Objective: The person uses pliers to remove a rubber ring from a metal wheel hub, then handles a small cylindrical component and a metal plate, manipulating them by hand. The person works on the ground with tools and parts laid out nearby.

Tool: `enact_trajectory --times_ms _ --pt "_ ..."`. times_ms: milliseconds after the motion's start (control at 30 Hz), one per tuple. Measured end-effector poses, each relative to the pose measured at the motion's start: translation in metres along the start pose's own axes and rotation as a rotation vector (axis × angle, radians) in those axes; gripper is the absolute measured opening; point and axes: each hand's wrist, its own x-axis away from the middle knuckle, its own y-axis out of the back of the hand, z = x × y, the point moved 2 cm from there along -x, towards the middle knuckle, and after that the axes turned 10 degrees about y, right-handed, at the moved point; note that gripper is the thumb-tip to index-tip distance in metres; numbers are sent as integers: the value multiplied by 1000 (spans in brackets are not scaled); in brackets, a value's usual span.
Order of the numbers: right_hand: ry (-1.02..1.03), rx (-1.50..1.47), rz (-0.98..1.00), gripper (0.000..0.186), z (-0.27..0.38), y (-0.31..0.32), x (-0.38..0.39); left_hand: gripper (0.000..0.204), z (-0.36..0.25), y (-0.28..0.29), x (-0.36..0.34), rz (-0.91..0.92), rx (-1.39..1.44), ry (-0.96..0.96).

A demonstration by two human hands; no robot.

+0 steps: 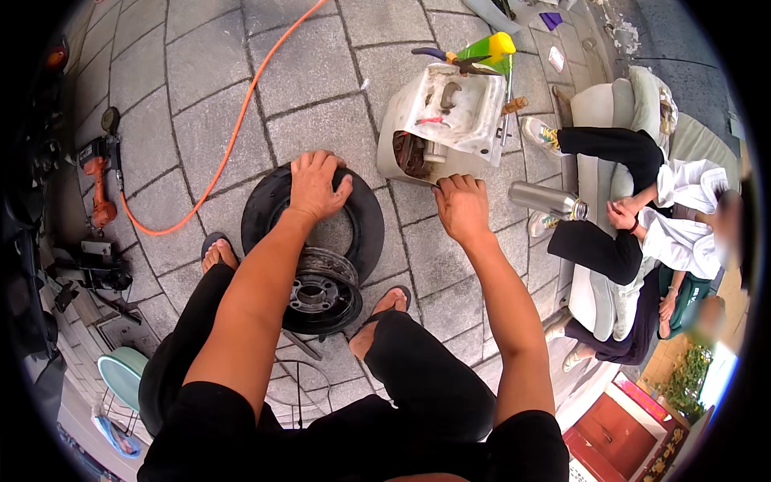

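Note:
A black rubber tire (365,217) lies flat on the paving in front of me. My left hand (317,186) grips its far side, fingers over the tread and thumb toward the inner opening. Against the tire's near edge, between my feet, rests a black metal wheel rim (321,296) with bolt holes. My right hand (463,207) is closed at the near edge of a white cut-open plastic container (389,153); its fingertips are partly hidden. Rusty-looking parts show inside the container. On its top tray lie pliers (466,62) and a small red tool (432,120).
A green bottle with a yellow cap (499,46) stands behind the container. A steel flask (548,199) lies right of it, near people seated on a sofa (598,120). An orange hose (242,120) runs to the left, near a cordless power tool (98,181). A teal stool (122,377) stands lower left.

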Motion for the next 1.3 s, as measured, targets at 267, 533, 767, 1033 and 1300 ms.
enact_trajectory --times_ms 267,533,767,1033,1300 --pt "-189 -122 172 29 69 19 164 47 7 119 -3 178 -169 124" --pt "-330 -72 -316 32 114 184 136 41 -141 339 127 -9 410 43" --pt "-386 12 -67 40 75 155 67 20 -143 365 251 -331 428 17" --pt "-452 60 -132 43 81 213 81 27 -142 364 228 -359 596 -66" --pt "13 187 -262 44 159 344 111 52 -152 364 205 -468 196 -590"
